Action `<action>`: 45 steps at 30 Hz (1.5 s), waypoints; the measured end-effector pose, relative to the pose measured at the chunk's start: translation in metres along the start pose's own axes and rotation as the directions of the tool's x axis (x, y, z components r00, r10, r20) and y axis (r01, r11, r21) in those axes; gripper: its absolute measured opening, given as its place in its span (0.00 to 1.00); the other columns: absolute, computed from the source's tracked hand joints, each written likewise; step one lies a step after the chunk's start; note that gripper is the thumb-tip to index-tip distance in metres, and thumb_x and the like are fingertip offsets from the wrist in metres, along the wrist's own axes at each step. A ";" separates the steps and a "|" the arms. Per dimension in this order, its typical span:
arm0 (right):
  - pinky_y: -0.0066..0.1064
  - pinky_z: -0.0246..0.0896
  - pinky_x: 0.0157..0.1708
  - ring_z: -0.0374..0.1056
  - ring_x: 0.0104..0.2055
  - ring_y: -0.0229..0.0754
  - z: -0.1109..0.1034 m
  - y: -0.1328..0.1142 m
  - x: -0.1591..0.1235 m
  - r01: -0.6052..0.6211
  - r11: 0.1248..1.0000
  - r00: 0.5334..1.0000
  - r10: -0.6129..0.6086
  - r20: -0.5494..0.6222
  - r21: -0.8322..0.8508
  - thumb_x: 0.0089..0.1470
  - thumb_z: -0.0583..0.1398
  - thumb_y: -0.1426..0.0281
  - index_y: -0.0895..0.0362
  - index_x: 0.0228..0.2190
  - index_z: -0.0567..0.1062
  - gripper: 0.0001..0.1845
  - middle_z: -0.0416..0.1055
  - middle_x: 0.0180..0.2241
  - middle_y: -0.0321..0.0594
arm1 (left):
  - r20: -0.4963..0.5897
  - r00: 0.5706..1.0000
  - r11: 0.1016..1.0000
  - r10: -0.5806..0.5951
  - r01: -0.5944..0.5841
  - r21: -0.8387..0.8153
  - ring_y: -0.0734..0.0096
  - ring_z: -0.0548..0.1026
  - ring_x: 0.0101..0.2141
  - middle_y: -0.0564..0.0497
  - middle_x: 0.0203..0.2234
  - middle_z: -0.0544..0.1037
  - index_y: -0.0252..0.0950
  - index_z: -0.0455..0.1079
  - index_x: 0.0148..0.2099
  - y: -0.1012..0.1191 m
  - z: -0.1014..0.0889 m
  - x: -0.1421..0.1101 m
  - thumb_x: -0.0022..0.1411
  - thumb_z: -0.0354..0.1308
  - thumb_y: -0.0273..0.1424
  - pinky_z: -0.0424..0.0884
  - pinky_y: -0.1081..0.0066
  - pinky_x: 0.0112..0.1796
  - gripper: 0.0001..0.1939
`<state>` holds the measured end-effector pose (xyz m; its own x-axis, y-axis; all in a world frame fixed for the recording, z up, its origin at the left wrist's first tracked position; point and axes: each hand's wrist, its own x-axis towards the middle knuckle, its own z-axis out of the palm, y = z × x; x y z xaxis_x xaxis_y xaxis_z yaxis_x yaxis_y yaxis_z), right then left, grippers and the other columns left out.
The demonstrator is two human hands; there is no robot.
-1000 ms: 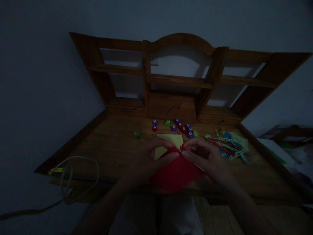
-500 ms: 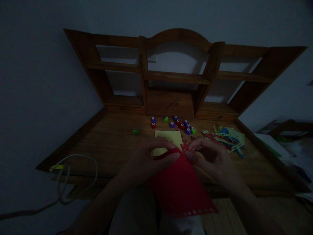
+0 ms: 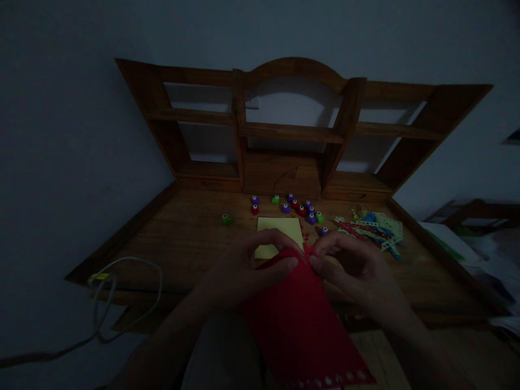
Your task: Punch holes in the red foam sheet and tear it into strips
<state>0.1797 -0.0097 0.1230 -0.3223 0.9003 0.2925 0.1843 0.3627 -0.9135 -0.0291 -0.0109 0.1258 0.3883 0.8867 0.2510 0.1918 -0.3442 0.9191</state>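
In dim light, my left hand (image 3: pixel 247 268) and my right hand (image 3: pixel 351 262) both pinch the far edge of a red paper sheet (image 3: pixel 303 325) that hangs down towards my lap. Its near edge carries a row of punched holes. My fingertips almost meet at the top corner of the sheet, above the wooden desk (image 3: pixel 182 244). A yellow paper (image 3: pixel 280 227) lies flat on the desk just behind my hands. Several small purple, red and green punches (image 3: pixel 300 208) stand behind it, and one green punch (image 3: pixel 226 219) sits apart to the left.
A pile of punched coloured paper strips (image 3: pixel 374 227) lies at the right of the desk. A wooden hutch with shelves (image 3: pixel 292 130) rises at the back. A white cable (image 3: pixel 122 292) loops over the desk's left front corner.
The red sheet has unfolded and hangs lower towards my lap, so its punched near edge now shows. Both hands stay pinched on its top edge.
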 end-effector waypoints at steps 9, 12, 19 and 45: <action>0.31 0.64 0.32 0.67 0.32 0.40 0.000 0.000 -0.002 -0.002 1.000 1.000 0.003 0.025 -0.012 0.53 0.61 0.67 0.52 0.29 0.73 0.03 0.70 0.28 0.37 | 0.008 1.000 1.000 -0.009 0.009 0.002 0.68 0.75 0.37 0.53 0.35 0.78 0.39 0.72 0.38 0.000 -0.001 -0.001 0.59 0.59 0.34 0.69 0.70 0.39 0.05; 0.31 0.64 0.32 0.67 0.32 0.40 0.000 0.001 -0.002 0.003 1.000 1.000 -0.002 0.031 -0.016 0.53 0.61 0.66 0.52 0.29 0.73 0.03 0.70 0.28 0.37 | 0.011 1.000 1.000 0.004 -0.005 0.024 0.68 0.75 0.36 0.53 0.34 0.78 0.39 0.73 0.37 0.001 -0.002 -0.002 0.59 0.59 0.34 0.69 0.70 0.40 0.05; 0.31 0.64 0.33 0.68 0.32 0.40 -0.002 -0.002 0.003 0.105 0.986 0.994 -0.100 0.040 -0.130 0.55 0.60 0.68 0.52 0.31 0.74 0.02 0.71 0.29 0.37 | -0.002 0.968 0.951 0.252 -0.248 0.185 0.69 0.74 0.37 0.51 0.33 0.77 0.38 0.74 0.35 -0.008 -0.003 0.008 0.58 0.62 0.31 0.69 0.70 0.39 0.03; 0.32 0.63 0.40 0.69 0.38 0.40 0.026 0.200 0.104 0.188 0.973 0.888 -0.110 0.447 -0.134 0.50 0.64 0.64 0.56 0.35 0.77 0.10 0.74 0.35 0.39 | 0.129 0.981 0.911 0.143 -0.181 0.371 0.65 0.71 0.45 0.48 0.42 0.76 0.38 0.73 0.46 -0.214 -0.043 0.066 0.62 0.55 0.33 0.64 0.65 0.49 0.11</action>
<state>0.1587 0.1504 -0.0360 -0.7216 0.6518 0.2335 0.2428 0.5541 -0.7962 -0.0830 0.1346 -0.0414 0.5247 0.7812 0.3382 0.4389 -0.5887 0.6788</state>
